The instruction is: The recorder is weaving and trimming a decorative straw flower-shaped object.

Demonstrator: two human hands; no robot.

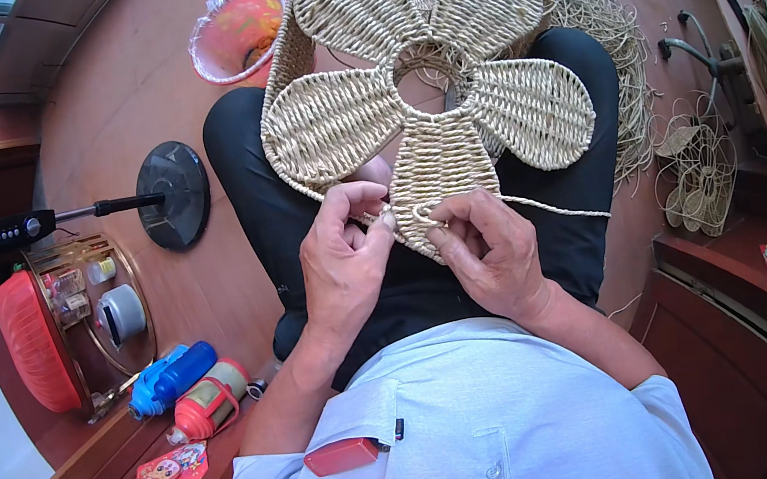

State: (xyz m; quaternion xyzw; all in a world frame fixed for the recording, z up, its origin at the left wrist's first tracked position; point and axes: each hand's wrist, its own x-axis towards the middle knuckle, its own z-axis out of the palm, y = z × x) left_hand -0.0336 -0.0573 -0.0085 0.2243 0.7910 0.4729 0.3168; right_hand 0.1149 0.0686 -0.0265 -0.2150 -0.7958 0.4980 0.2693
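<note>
Across my knees lies a woven straw flower point(438, 151) with several petals round an open ring in the middle. Its nearest petal points toward me, between my two hands. My left hand point(345, 251) pinches that petal's left edge between thumb and fingers. On the petal's right side, my right hand point(488, 247) pinches a loop of straw cord at the weave. A loose end of the cord point(561, 208) sticks out to the right over my thigh. The petal's tip is partly hidden by my right hand. Under the flower a woven basket point(297, 56) shows its rim and wall.
Loose straw cord point(610, 49) is heaped on the floor at right. A red bucket point(233, 36) stands beyond my left knee. At left are a fan base point(173, 195), a round-framed stand point(134, 291) and bottles point(185, 372). A metal-armed stand point(720, 66) is at far right.
</note>
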